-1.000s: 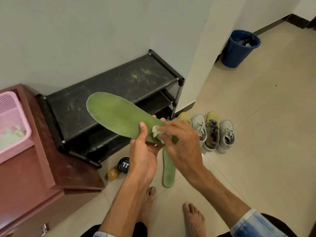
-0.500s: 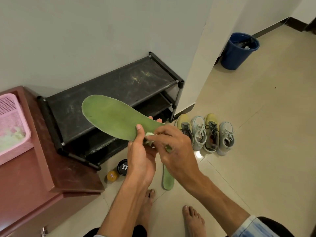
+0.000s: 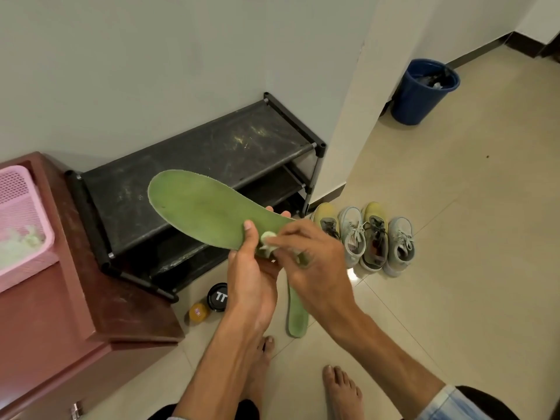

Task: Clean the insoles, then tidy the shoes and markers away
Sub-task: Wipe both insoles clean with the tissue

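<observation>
We hold the insole (image 3: pixel 197 207) up.
Left hand (image 3: pixel 251 277) grips its heel, toe toward ten o'clock; right hand (image 3: pixel 312 262) pinches a wad (image 3: pixel 268 238).

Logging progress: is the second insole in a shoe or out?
Out. The second insole lies on the floor, apart from the shoes.

Pale wall (image 3: pixel 151 71) is seen 9 to 12 o'clock. Black shoe rack (image 3: pixel 197 159) is set against it, approx. centre. Reddish cabinet (image 3: pixel 60 313) at 8, w/ pink basket (image 3: pixel 21 213) on top. Beige tiled floor (image 3: pixel 469 237) is spread at 3; blue bin (image 3: pixel 415 98) is parked at 1.
</observation>
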